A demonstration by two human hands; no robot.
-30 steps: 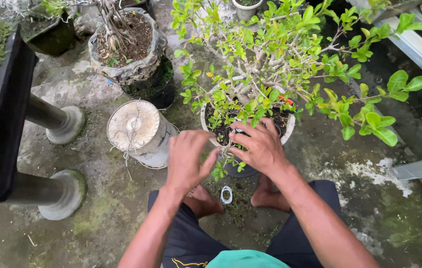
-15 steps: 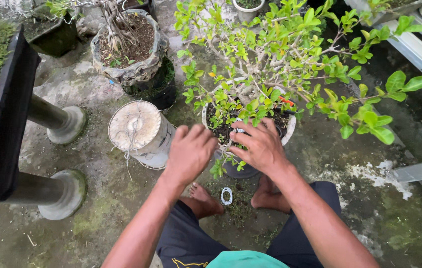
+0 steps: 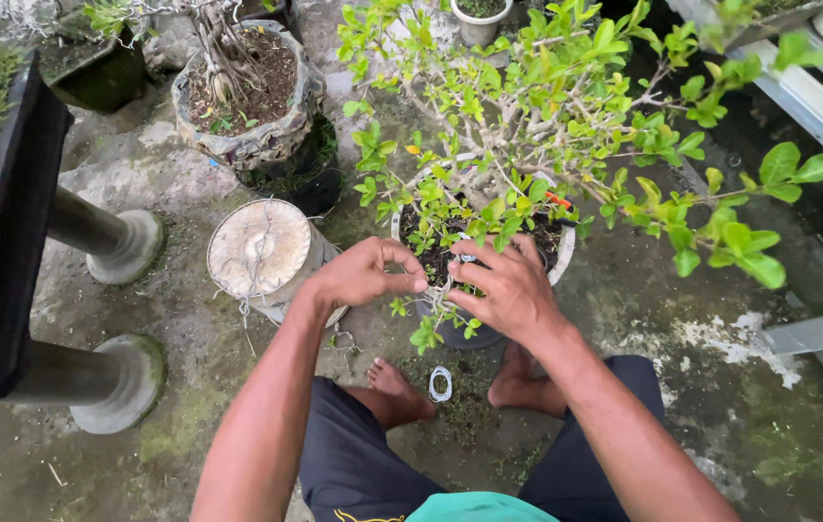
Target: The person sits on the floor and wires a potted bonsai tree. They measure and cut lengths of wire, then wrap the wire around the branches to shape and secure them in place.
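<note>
At frame centre, low twig of small potted shrub pinched by left hand fingertips; right hand closed round same stem. Best handled gently, support kept near white pot rim, wire coil left underfoot.

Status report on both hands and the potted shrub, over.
Left hand pinching a low twig, grip unclear. Right hand on the near rim of the white round pot holding the leafy green shrub. Small white wire coil lies between the bare feet.
</note>
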